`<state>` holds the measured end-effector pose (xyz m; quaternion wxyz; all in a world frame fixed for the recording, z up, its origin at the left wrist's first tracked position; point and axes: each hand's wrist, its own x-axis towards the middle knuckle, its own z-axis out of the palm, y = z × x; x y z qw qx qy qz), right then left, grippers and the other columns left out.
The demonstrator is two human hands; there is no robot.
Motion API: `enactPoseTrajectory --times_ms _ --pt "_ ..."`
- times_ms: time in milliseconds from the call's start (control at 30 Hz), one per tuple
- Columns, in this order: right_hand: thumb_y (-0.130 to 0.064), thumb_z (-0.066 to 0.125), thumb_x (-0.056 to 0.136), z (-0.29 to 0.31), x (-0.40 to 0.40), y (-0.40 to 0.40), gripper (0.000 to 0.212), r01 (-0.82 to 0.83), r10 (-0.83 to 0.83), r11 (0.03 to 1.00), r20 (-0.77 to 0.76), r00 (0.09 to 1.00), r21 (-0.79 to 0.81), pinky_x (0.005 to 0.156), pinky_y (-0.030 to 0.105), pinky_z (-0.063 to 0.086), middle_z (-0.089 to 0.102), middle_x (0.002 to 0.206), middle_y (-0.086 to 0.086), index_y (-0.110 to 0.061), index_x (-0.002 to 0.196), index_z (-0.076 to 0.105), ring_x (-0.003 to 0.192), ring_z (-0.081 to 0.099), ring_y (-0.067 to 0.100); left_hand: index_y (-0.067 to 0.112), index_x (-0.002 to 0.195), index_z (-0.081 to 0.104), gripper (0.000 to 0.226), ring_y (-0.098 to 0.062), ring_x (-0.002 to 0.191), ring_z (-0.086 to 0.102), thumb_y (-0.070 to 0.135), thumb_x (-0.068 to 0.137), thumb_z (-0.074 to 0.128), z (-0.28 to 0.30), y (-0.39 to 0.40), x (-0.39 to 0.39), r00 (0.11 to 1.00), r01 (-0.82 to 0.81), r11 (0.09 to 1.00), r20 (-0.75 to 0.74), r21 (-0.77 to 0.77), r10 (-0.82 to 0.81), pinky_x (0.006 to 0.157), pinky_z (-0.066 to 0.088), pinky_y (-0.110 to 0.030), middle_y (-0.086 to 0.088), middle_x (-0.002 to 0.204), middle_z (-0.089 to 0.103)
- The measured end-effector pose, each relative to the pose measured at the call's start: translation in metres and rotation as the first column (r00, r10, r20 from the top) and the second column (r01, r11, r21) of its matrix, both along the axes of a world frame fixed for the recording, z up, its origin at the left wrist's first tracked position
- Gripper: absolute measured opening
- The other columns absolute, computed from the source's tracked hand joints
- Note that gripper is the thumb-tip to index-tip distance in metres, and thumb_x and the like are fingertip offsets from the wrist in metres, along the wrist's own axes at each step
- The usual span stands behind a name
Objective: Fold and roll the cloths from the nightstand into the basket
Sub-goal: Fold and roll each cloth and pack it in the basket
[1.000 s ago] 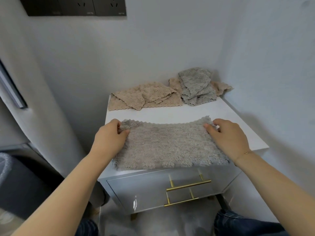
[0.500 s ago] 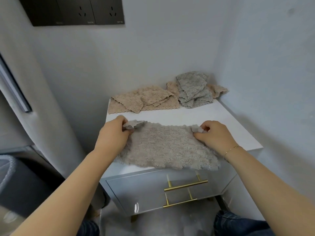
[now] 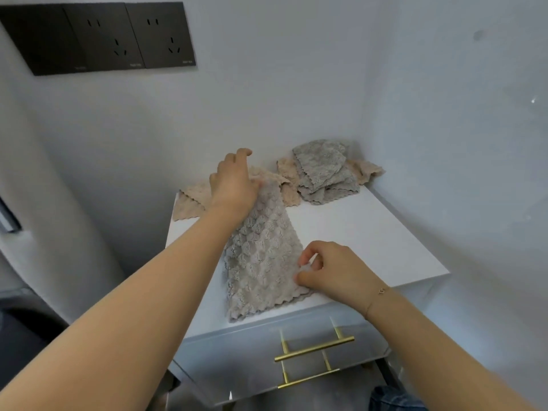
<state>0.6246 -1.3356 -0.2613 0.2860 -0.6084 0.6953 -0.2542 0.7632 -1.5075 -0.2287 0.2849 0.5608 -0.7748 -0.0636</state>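
A fluffy grey-beige cloth (image 3: 262,256) lies as a long strip running front to back on the white nightstand top (image 3: 370,232). My left hand (image 3: 234,182) grips its far end, lifted a little above the top. My right hand (image 3: 329,269) pinches the cloth's right edge near the front. Behind, a beige cloth (image 3: 189,200) lies flat at the back left. A crumpled grey cloth (image 3: 324,170) sits on another beige cloth (image 3: 367,170) in the back right corner. No basket is in view.
The nightstand stands in a wall corner, walls close behind and to the right. Its drawers carry gold bar handles (image 3: 314,348). A dark socket panel (image 3: 98,37) hangs on the wall at upper left. A dark object (image 3: 17,333) sits low on the left.
The cloth lay spread sideways with a hand at each far corner. Now it runs front to back as a narrower strip; my left hand moved to the back, my right toward the front.
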Motion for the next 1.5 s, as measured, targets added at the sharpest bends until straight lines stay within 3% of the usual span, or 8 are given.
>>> enactPoseTrajectory --times_ms 233,433,567,733,833,933,1167,1500 --pt "-0.033 0.059 0.086 0.003 -0.006 0.024 0.011 -0.100 0.049 0.987 -0.360 0.932 -0.124 0.075 0.028 0.043 0.046 0.096 -0.008 -0.025 0.093 0.057 0.092 0.048 0.011 0.022 0.104 0.061 0.015 -0.013 0.100 0.054 0.031 0.094 0.054 -0.017 0.089 0.043 0.955 0.268 0.957 0.100 0.112 -0.280 0.085 0.044 -0.029 0.004 0.111 0.056" --pt "-0.018 0.059 0.086 0.005 -0.012 0.043 0.041 -0.378 0.316 0.904 -0.284 0.905 -0.201 0.105 0.022 0.033 0.042 0.136 -0.016 -0.029 0.124 0.054 0.127 0.034 0.000 0.029 0.122 0.059 0.060 -0.003 0.108 0.053 0.069 0.082 0.038 -0.048 0.163 0.079 0.864 0.448 0.878 0.172 0.169 -0.473 0.094 0.045 -0.024 0.015 0.122 0.055" --pt "-0.028 0.060 0.089 -0.014 -0.011 0.054 0.062 -0.458 0.380 0.885 -0.431 0.818 -0.088 0.107 0.012 0.012 0.025 0.152 -0.014 -0.030 0.145 0.033 0.138 0.022 0.002 0.020 0.140 0.045 0.068 -0.017 0.129 0.045 0.046 0.081 0.067 -0.085 0.179 0.092 0.842 0.469 0.883 0.296 0.015 -0.452 0.107 0.038 -0.037 0.001 0.143 0.048" --pt "-0.017 0.065 0.086 -0.033 -0.005 0.056 0.054 -0.432 0.262 0.864 -0.501 0.825 -0.260 0.104 0.020 0.027 0.047 0.138 -0.006 -0.023 0.137 0.048 0.126 0.042 0.011 0.018 0.130 0.058 0.050 -0.009 0.121 0.045 0.022 0.083 0.072 -0.091 0.176 0.099 0.891 0.452 0.890 0.070 -0.060 -0.448 0.104 0.039 -0.025 0.003 0.132 0.057" --pt "-0.006 0.066 0.080 -0.032 0.002 0.057 0.030 -0.398 0.171 0.831 -0.502 0.848 -0.388 0.082 0.028 0.049 0.060 0.106 -0.004 -0.018 0.107 0.064 0.097 0.056 0.015 0.015 0.117 0.064 0.034 -0.009 0.104 0.049 0.018 0.084 0.068 -0.087 0.177 0.106 0.881 0.474 0.875 0.063 -0.103 -0.470 0.092 0.037 -0.013 0.002 0.113 0.062" --pt "0.000 0.067 0.071 -0.032 0.008 0.063 0.021 -0.412 0.133 0.795 -0.536 0.834 -0.445 0.061 0.030 0.049 0.056 0.086 -0.005 -0.017 0.083 0.062 0.078 0.052 0.013 0.016 0.106 0.067 0.021 -0.006 0.092 0.049 0.018 0.087 0.058 -0.081 0.180 0.114 0.880 0.476 0.874 0.048 -0.101 -0.473 0.082 0.037 -0.011 0.006 0.100 0.062" --pt "-0.032 0.057 0.090 -0.029 0.011 0.068 0.015 -0.556 0.272 0.708 -0.559 0.784 -0.435 0.074 0.024 0.044 0.059 0.095 -0.009 -0.019 0.087 0.066 0.087 0.053 0.010 0.022 0.106 0.066 0.025 -0.009 0.102 0.054 0.034 0.089 0.052 -0.079 0.179 0.132 0.873 0.487 0.867 0.100 -0.108 -0.478 0.088 0.043 -0.024 0.010 0.113 0.060" --pt "-0.039 0.059 0.088 -0.030 0.004 0.065 0.025 -0.569 0.227 0.659 -0.590 0.774 -0.492 0.062 0.028 0.051 0.059 0.104 -0.006 -0.018 0.100 0.064 0.090 0.056 0.012 0.024 0.107 0.070 0.033 -0.003 0.106 0.050 0.043 0.088 0.050 -0.082 0.183 0.123 0.906 0.417 0.906 -0.049 -0.069 -0.421 0.092 0.035 -0.007 0.013 0.111 0.061"
